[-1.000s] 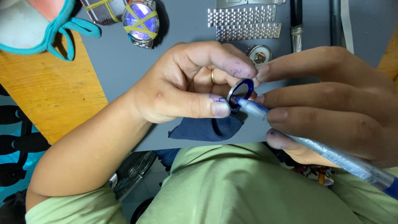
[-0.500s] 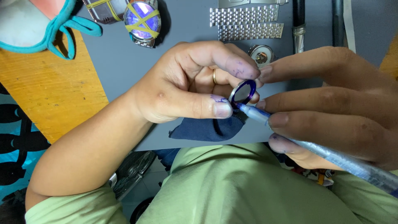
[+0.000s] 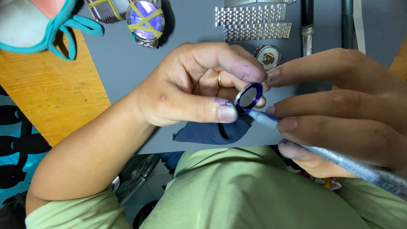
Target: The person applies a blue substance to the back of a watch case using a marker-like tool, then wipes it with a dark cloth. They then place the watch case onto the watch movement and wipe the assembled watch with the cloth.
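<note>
My left hand (image 3: 193, 89) pinches a small round watch crystal (image 3: 248, 95) with a dark blue rim between thumb and fingers, above the grey mat (image 3: 127, 59). My right hand (image 3: 339, 110) grips a blue marker pen (image 3: 322, 150) whose tip touches the lower edge of the crystal. Purple ink stains mark my left thumb and forefinger. A dark blue cloth (image 3: 212, 132) lies on the mat's near edge, just under my left thumb.
At the back of the mat lie a watch (image 3: 145, 17) bound with yellow bands, two steel bracelet pieces (image 3: 254, 23), a round watch case (image 3: 268, 57) and dark tools (image 3: 306, 21). An orange wooden bench (image 3: 51, 89) lies left, with a teal-edged cloth item (image 3: 38, 21).
The pen tip has slid slightly along the crystal's lower rim, and the crystal sits a little higher between my fingers. Both hands stay in place.
</note>
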